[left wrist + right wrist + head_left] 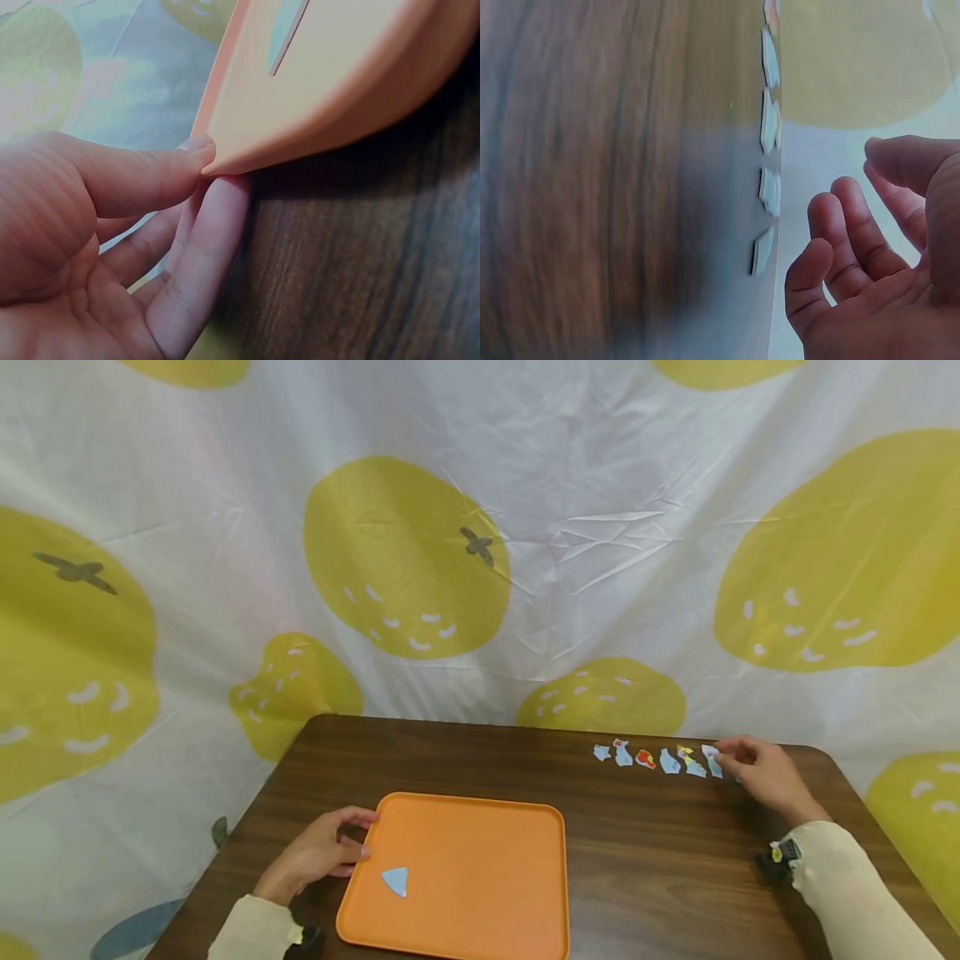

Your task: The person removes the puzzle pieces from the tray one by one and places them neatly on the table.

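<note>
My left hand (315, 850) pinches the left rim of an orange tray (480, 868); in the left wrist view its thumb (142, 180) lies on the rim with fingers underneath. One pale-blue, roughly triangular puzzle piece (396, 881) lies inside the tray near that hand. At the table's far right, my right hand (768, 779) hovers by the end of a row of small irregular puzzle pieces (670, 762). Its fingers are loosely bent and apart in the right wrist view, with nothing between them. The endmost piece (763, 251) is partly covered by this hand in the head view.
The brown wood-grain table (645, 877) carries the tray at its front middle. Along the row, one piece (645, 759) is mostly red. Behind the far edge hangs a white curtain (600, 552) printed with yellow fruit.
</note>
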Tool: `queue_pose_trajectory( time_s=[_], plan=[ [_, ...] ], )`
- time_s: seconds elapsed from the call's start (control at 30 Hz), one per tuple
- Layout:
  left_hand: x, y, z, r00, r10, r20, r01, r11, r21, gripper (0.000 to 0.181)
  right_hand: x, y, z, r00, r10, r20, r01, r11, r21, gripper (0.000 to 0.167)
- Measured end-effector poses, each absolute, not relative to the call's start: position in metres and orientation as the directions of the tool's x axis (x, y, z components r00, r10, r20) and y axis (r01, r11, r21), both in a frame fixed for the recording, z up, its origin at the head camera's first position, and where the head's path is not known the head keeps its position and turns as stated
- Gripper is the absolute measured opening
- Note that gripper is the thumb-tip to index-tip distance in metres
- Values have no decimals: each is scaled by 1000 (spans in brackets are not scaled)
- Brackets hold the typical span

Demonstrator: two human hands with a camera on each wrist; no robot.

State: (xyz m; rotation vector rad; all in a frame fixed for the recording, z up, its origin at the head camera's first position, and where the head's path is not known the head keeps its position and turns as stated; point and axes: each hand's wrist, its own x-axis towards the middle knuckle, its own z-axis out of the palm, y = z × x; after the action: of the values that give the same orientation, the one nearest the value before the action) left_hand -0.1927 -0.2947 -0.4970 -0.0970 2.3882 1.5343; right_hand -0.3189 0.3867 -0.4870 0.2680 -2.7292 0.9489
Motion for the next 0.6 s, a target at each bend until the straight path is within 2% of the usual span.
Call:
queue_pose_trajectory(
  time_s=[0.6],
  plan=[
    [-193,-296,-500,-952,115,-284,-214,415,884,52,-304,334,-476,-930,-165,330,-349,684,-641,21]
  ],
)
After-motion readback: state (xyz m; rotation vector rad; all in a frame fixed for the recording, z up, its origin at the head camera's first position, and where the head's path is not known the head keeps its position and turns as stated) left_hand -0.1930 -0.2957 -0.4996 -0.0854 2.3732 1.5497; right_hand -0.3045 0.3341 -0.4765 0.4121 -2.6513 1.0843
